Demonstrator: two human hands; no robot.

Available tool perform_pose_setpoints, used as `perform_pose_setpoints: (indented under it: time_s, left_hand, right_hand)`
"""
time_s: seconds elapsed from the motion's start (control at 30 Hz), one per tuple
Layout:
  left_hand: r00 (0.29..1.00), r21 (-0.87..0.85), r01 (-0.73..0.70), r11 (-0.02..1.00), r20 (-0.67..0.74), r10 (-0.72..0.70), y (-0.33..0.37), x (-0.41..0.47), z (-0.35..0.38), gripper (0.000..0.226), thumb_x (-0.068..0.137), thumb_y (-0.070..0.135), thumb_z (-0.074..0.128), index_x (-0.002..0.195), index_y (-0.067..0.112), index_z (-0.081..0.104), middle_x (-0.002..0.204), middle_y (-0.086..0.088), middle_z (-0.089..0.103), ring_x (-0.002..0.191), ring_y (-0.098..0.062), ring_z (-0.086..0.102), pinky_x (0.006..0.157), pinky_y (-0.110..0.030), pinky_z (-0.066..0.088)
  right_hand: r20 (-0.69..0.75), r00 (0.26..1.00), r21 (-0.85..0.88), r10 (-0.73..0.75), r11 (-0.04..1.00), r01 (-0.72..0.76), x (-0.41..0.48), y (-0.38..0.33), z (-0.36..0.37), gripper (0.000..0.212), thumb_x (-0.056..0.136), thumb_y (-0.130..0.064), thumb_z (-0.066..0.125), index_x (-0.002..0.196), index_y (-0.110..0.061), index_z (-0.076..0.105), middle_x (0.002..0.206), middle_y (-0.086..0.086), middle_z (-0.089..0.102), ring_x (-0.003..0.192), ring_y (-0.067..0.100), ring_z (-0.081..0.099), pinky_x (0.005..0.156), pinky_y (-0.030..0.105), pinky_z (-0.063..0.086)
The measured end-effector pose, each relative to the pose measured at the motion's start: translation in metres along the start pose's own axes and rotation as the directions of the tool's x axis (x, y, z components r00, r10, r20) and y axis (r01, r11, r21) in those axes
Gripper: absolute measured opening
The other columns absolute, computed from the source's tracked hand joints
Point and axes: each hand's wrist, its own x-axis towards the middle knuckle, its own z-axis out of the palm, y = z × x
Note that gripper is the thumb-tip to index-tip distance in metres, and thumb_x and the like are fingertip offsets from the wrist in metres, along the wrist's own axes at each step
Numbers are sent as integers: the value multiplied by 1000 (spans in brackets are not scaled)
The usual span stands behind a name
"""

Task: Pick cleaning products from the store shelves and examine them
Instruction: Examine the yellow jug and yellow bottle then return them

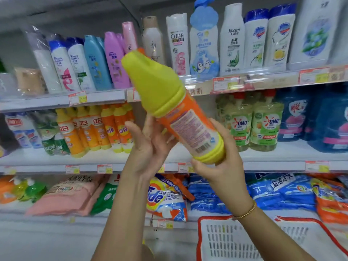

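Orange-and-yellow bottle: off the shelf and up in front of the middle shelf, tilted so the big yellow cap points up-left and the base sits low-right.
Right hand: wrapped round the yellow base, thumb on the near side, fingers round the back. This one's doing the real holding.
Left hand: fingers mostly straight, lying against the underside of the bottle just below the cap. More a prop than a grip.
Step in hand: I'd call it the examining part, since the back label with its small print and barcode faces the camera.
Next move: probably a slow turn to see the front. That needs the left hand to actually take hold, as the right only has the very end — a heavy cap end could tip.
What's in the bottle: can't tell, the plastic is opaque and the cap looks closed.
Basket: red-rimmed, white slotted walls, low right behind the right forearm. Only part of it shows, so no idea what's inside.
Shelf stock: orange dish-soap bottles on the left, green OMO bottles on the right, and a Tide bag on the shelf below.
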Motion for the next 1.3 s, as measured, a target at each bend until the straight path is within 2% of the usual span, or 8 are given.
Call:
perform_pose_setpoints:
  time_s: [0.1, 0.27, 0.37, 0.53, 0.8, 1.0, 1.17, 1.3]
  left_hand:
    - [997, 194, 74, 978, -34, -69, 15, 11, -5, 111, 60, 71, 70, 152, 31, 20, 149, -4, 43, 132, -28, 47, 105, -47, 43]
    - [971, 349, 233, 908, -131, -199, 51, 27, -2, 48, 74, 33, 67, 120, 20, 58, 90, 6, 73, 78, -12, 70, 67, -25, 57]
    - [939, 313, 326, 892, -212, -269, 70, 37, -2, 20, 77, 34, 68, 86, 16, 71, 78, 1, 71, 80, -15, 59, 93, -37, 49]
    - [881, 254, 431, 866, -325, -344, 103, 38, 3, 33, 72, 44, 63, 76, 15, 78, 84, -5, 76, 81, -19, 72, 66, -34, 59]
    - [854, 202, 444, 873, -392, -344, 139, 6, -34, 54, 31, 32, 94, 79, 14, 79, 89, -10, 75, 80, -22, 73, 59, -37, 59]
    - [911, 472, 312, 825, -396, -118, 163, -22, -56, 97, 38, 43, 92, 124, 8, 62, 121, -12, 66, 105, -25, 64, 88, -41, 56]
    - [910, 693, 210, 690, -397, 122, 148, -71, -82, 49, 63, 24, 78, 110, 17, 63, 89, 5, 75, 79, -10, 70, 65, -25, 57]
    - [879, 729, 265, 631, -452, 153, 119, -128, -117, 50, 59, 15, 84, 104, 22, 64, 84, 13, 74, 78, -3, 69, 65, -18, 54]
  right_hand:
    - [94, 976, 262, 194, 941, -213, 6, -5, -14, 78, 60, -43, 83, 128, -33, 46, 120, -8, 62, 110, 9, 60, 84, 24, 52]
    - [310, 843, 564, 439, 629, -535, 11, -21, -25, 84, 53, -54, 83, 122, -19, 51, 120, 11, 65, 106, 34, 65, 74, 46, 57]
    - [334, 795, 575, 505, 559, -597, 9, -42, -25, 62, 65, -49, 68, 115, -16, 54, 103, 13, 72, 88, 36, 70, 65, 40, 59]
    - [411, 734, 462, 541, 571, -679, 16, -73, -24, 30, 83, -52, 50, 97, -25, 54, 78, 9, 74, 58, 27, 70, 44, 25, 55]
    - [670, 568, 164, 478, 652, -741, 22, -92, 6, 48, 79, -53, 51, 106, -13, 56, 86, 20, 72, 59, 21, 71, 51, 22, 57]
    - [748, 444, 19, 493, 653, -757, 19, -45, 38, 25, 92, -30, 52, 113, -16, 56, 98, 4, 73, 87, 20, 71, 77, 31, 59]
    - [794, 338, -149, 506, 701, -697, 21, 3, 90, 49, 75, -27, 65, 122, -15, 54, 111, 4, 70, 98, 20, 68, 83, 32, 57]
    - [813, 274, -272, 514, 751, -602, 26, 37, 130, 52, 75, -25, 72, 123, -14, 57, 108, 10, 71, 101, 25, 68, 93, 38, 53]
